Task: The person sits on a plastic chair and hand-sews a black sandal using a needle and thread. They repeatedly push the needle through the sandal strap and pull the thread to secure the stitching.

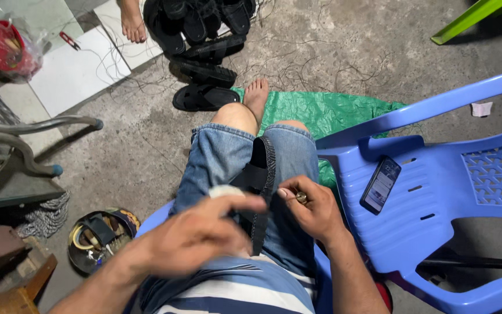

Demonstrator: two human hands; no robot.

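Note:
A black sandal (260, 192) with a stitched sole edge lies between my knees on my denim shorts. My left hand (196, 235) is blurred, fingers curled against the sandal's strap and upper, with a pale round thing under the fingertips. My right hand (315, 209) rests at the sandal's right edge and pinches a small metal needle-like tool (301, 197) between thumb and forefinger. Whether thread runs from it is too fine to tell.
A blue plastic chair (437, 192) at my right holds a phone (380, 185). A pile of black sandals (204, 52) and another person's bare foot (132, 23) lie ahead. A green sheet (332, 113) covers the concrete floor; a bowl of tools (97, 238) sits at left.

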